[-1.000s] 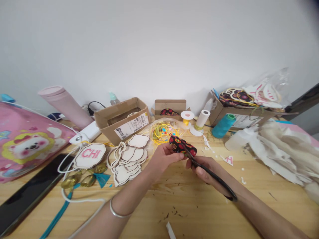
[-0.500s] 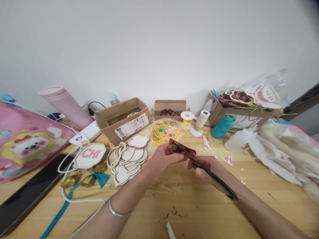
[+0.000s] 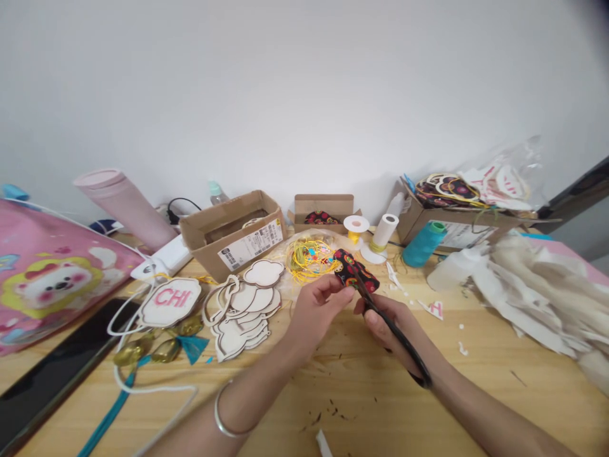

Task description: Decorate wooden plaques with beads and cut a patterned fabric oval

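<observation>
A black piece of fabric with a red, yellow and green pattern (image 3: pixel 364 277) is pinched in my left hand (image 3: pixel 325 299), over the middle of the table. My right hand (image 3: pixel 391 322) is closed around black-handled scissors (image 3: pixel 398 335). Their blades lie against the fabric near my left fingertips; whether they are open there I cannot tell. Just beyond the fabric lies a tangle of yellow cords with small coloured beads (image 3: pixel 307 257). Small dark scraps (image 3: pixel 333 411) are scattered on the wooden table below my hands.
At left are stacked cloud-shaped wooden pieces (image 3: pixel 247 314), a "CHI" plaque (image 3: pixel 171 302), gold bells (image 3: pixel 166 349) and a black phone-like slab (image 3: pixel 52 374). Behind stand an open cardboard box (image 3: pixel 233 238), a teal thread cone (image 3: pixel 425 244) and a filled box (image 3: pixel 451 228). Crumpled cloth (image 3: pixel 537 292) lies right.
The fabric has turned and shows more of its patterned face. The scissors and my right hand have shifted a little left, with the handles pointing more steeply toward me.
</observation>
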Demonstrator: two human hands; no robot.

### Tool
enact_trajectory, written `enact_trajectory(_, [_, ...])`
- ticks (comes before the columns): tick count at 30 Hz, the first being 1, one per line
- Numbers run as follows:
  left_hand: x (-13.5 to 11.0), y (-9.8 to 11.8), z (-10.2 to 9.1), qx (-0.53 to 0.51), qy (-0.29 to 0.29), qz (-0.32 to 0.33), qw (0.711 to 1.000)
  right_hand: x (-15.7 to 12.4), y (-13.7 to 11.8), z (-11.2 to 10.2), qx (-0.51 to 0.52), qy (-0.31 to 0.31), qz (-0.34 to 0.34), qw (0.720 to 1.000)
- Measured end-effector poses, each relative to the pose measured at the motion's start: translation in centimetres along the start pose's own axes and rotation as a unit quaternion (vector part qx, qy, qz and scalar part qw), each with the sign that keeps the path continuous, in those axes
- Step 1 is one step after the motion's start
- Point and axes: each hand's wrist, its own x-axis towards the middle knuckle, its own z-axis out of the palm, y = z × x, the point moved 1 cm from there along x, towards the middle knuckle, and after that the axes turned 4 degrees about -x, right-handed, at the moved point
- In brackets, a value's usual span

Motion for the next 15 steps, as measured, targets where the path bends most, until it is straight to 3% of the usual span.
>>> enact_trajectory(7, [-0.2, 0.8, 0.1, -0.031, 0.002, 0.011, 0.999, 0.1, 0.0, -0.5, -0.059, -0.026, -0.02, 0.998])
enact_trajectory(15, [0.7, 0.7, -1.4, -0.012, -0.053, 0.02, 0.998, 0.1, -0.7, -1.9, -0.093, -0.109, 0.012, 0.99])
